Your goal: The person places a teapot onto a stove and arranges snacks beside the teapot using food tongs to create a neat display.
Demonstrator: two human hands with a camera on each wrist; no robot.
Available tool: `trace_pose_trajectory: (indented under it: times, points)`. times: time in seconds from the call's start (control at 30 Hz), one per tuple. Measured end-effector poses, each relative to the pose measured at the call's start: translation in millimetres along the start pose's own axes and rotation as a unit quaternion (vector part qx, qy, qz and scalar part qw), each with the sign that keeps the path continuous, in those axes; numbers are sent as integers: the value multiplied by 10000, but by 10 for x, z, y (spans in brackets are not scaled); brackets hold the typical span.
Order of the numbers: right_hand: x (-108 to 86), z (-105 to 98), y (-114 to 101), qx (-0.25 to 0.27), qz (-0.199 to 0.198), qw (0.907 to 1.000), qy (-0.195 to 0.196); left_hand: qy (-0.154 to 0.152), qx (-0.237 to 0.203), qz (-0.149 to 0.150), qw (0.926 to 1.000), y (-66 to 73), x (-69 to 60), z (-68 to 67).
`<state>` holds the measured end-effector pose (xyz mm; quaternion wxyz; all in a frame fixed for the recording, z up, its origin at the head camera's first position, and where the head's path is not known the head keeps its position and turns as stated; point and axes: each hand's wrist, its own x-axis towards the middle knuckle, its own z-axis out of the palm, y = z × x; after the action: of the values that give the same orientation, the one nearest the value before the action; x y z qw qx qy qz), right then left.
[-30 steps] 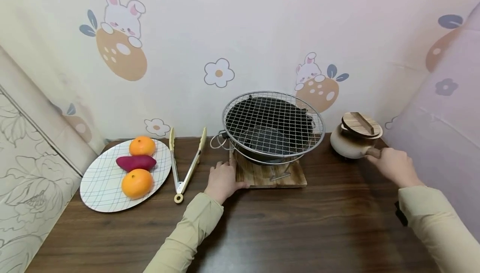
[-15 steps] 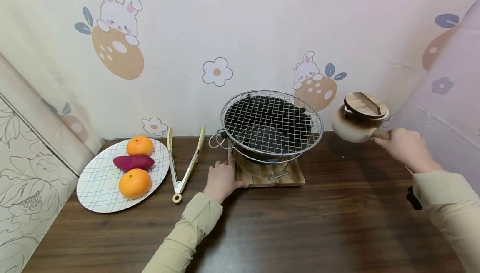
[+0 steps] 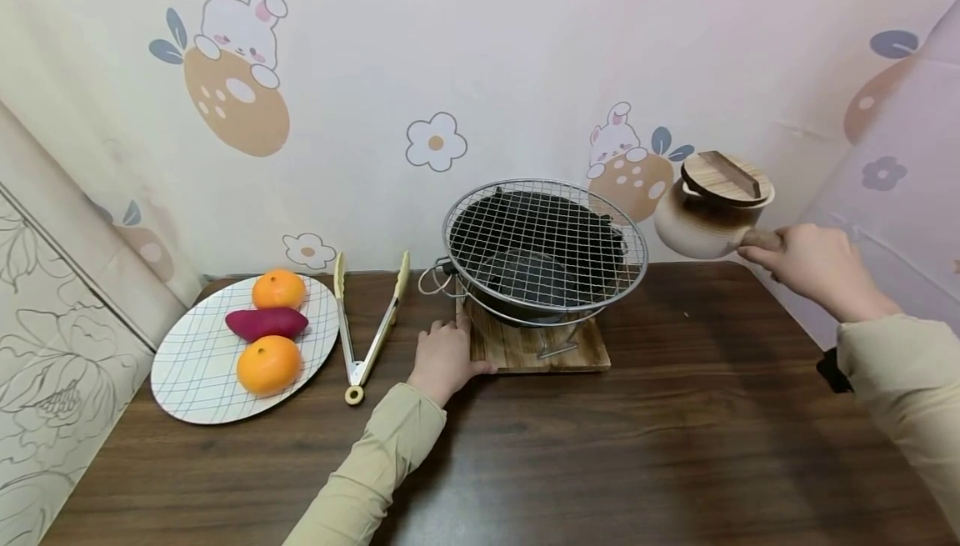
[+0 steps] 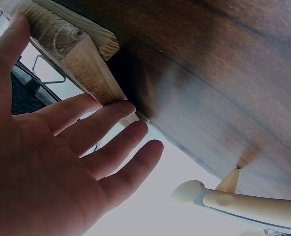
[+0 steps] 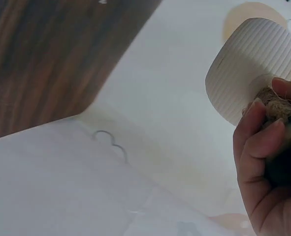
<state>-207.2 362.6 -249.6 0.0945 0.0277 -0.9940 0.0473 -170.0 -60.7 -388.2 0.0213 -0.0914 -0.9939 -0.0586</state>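
In the head view my right hand (image 3: 821, 271) grips the handle (image 3: 763, 239) of a small pot (image 3: 701, 217) with a wooden lid (image 3: 723, 177). The pot hangs in the air above the table's back right corner. From the right wrist, its ribbed pale side (image 5: 253, 54) shows, and my curled fingers (image 5: 256, 147) wrap the twine-bound handle. My left hand (image 3: 444, 360) touches the left side and front corner of a wooden board (image 3: 498, 350), its fingers extended. On that board stands a round black grill (image 3: 536, 258) with a wire mesh top.
Left of the grill, tongs (image 3: 367, 354) lie spread on the dark wooden table (image 3: 585, 463). A checked oval plate (image 3: 195, 363) bears two oranges (image 3: 268, 365) and a purple sweet potato (image 3: 267, 324). A patterned curtain (image 3: 510, 54) hangs right behind the table.
My right hand has lifted the lidded pot off the table and upward, drawing it slightly left in the last half second. My left hand has stayed at the board.
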Motion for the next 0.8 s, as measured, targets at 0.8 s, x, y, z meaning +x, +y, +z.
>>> trace_pose_trajectory:
  times: [0.8]
  points:
    - [241,-573,-547,-96,-328,9994,17,73,-49,13,10000,7,20,-4]
